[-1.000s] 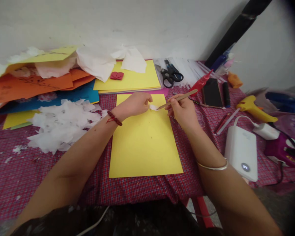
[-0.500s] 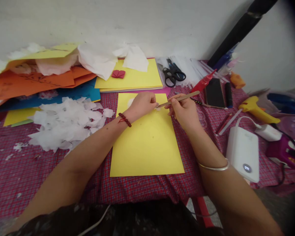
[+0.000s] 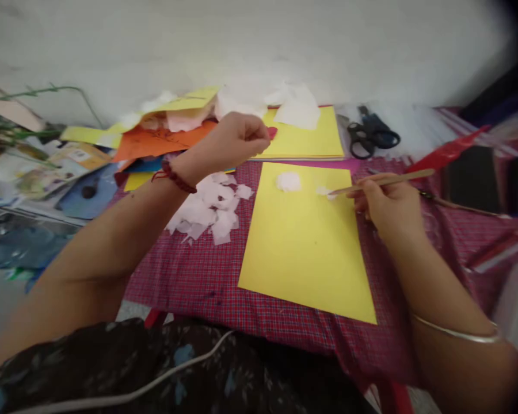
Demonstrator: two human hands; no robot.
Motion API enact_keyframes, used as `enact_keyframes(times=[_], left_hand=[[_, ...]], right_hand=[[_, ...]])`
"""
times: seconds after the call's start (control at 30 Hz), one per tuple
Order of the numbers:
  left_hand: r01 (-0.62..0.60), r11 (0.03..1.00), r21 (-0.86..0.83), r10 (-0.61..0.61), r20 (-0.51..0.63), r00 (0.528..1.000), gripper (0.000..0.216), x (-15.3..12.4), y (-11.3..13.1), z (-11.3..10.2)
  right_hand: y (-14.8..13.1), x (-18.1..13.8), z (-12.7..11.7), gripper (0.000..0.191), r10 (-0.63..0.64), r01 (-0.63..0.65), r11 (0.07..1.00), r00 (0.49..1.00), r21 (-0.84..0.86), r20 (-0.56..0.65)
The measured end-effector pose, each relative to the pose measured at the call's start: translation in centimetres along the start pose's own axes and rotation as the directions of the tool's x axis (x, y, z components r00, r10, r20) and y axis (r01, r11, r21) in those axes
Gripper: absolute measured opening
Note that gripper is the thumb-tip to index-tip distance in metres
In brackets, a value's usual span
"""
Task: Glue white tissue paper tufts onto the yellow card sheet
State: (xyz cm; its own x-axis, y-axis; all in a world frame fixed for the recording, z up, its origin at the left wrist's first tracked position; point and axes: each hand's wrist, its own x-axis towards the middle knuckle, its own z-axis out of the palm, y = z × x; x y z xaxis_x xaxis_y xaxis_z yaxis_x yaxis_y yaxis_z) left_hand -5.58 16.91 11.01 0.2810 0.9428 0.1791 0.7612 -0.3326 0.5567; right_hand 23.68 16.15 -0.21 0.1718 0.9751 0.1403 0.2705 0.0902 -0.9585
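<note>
A yellow sheet (image 3: 306, 247) lies on the red checked cloth (image 3: 190, 282). My right hand (image 3: 386, 204) is closed round a thin wooden stick (image 3: 384, 181), whose tip rests on a small white paper bit (image 3: 326, 191) on the sheet. A round white tissue wad (image 3: 288, 181) sits near the sheet's top edge. My left hand (image 3: 237, 138) hangs raised above the table with its fingers curled; what is in them, if anything, is hidden. Below it lies a heap of torn white tissue pieces (image 3: 207, 210).
Yellow, orange and blue paper sheets (image 3: 164, 138) are stacked at the back left, with a yellow stack (image 3: 311, 141) behind the sheet. Black scissors (image 3: 371, 138) and a red glue bottle (image 3: 444, 152) lie at the back right. A white cable (image 3: 125, 394) crosses my lap.
My left hand has lifted off the yellow sheet and moved left and up, leaving a white wad on the sheet. The camera has swung left. The right hand keeps the stick on the sheet.
</note>
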Motion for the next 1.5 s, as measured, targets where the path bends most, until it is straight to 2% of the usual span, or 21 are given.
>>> enact_keyframes(times=[0.07,0.13,0.23,0.3,0.4,0.53,0.67,0.73,0.87,1.0,1.27,1.4,1.5], left_hand=[[0.041,0.992,0.123,-0.057,0.128,0.990,0.013,-2.2,-1.5,-1.2],[0.052,0.975,0.215,-0.108,0.256,0.961,0.014,-4.5,-2.9,-1.6],[0.012,0.944,0.329,-0.126,0.328,0.936,0.017,-7.2,-4.5,-1.3],[-0.016,0.917,0.399,-0.121,0.314,0.942,0.021,-8.3,-5.2,-1.0],[-0.068,0.897,0.438,-0.061,0.273,0.960,0.026,-8.6,-5.4,-0.4],[-0.135,0.884,0.447,0.046,0.204,0.978,0.025,-7.2,-5.5,1.4],[-0.189,0.882,0.432,0.092,0.234,0.968,0.025,-5.4,-6.5,3.6],[-0.139,0.912,0.387,0.053,0.225,0.973,0.023,-4.9,-6.9,4.1],[0.052,0.974,0.220,-0.085,0.146,0.986,0.017,-4.7,-7.1,4.0],[0.159,0.982,0.098,-0.173,0.160,0.972,0.011,-4.6,-7.0,3.4],[0.224,0.974,0.015,-0.224,0.165,0.961,0.018,-4.2,-7.0,3.6],[0.226,0.971,0.075,-0.231,0.076,0.970,0.013,-4.1,-6.8,4.0],[0.248,0.968,0.048,-0.250,0.029,0.968,0.016,-3.7,-6.5,3.4]], right_hand=[[-0.1,0.1,-0.2,0.008,0.021,-0.022,1.000,1.000,0.008,0.017],[-0.5,0.1,-0.4,0.009,0.041,-0.040,0.999,0.999,0.030,-0.013],[-1.1,0.1,-0.8,0.013,0.074,-0.064,0.994,0.991,0.092,-0.109],[-1.5,0.1,-0.8,0.015,0.083,-0.067,0.991,0.988,0.120,-0.132],[-1.9,-0.2,-0.6,0.016,0.075,-0.062,0.991,0.992,0.122,-0.105],[-2.6,-0.9,-0.1,0.016,0.068,-0.061,0.990,0.996,0.130,-0.052],[-2.7,-1.1,-0.1,0.016,0.063,-0.059,0.992,0.998,0.113,-0.029],[-2.4,-1.0,-0.3,0.014,0.050,-0.047,0.992,0.998,0.116,-0.025],[-2.0,-0.8,-0.4,0.010,0.023,-0.021,0.991,1.000,0.134,-0.014],[-2.3,-1.0,-0.3,0.010,0.052,-0.051,0.992,0.999,0.115,-0.008],[-1.9,-0.9,-0.3,0.009,0.030,-0.031,0.993,1.000,0.113,0.008],[-1.8,-0.9,-0.4,0.004,0.031,-0.031,0.993,1.000,0.117,0.002],[-2.0,-0.9,-0.4,0.006,0.034,-0.034,0.992,0.999,0.120,0.000]])
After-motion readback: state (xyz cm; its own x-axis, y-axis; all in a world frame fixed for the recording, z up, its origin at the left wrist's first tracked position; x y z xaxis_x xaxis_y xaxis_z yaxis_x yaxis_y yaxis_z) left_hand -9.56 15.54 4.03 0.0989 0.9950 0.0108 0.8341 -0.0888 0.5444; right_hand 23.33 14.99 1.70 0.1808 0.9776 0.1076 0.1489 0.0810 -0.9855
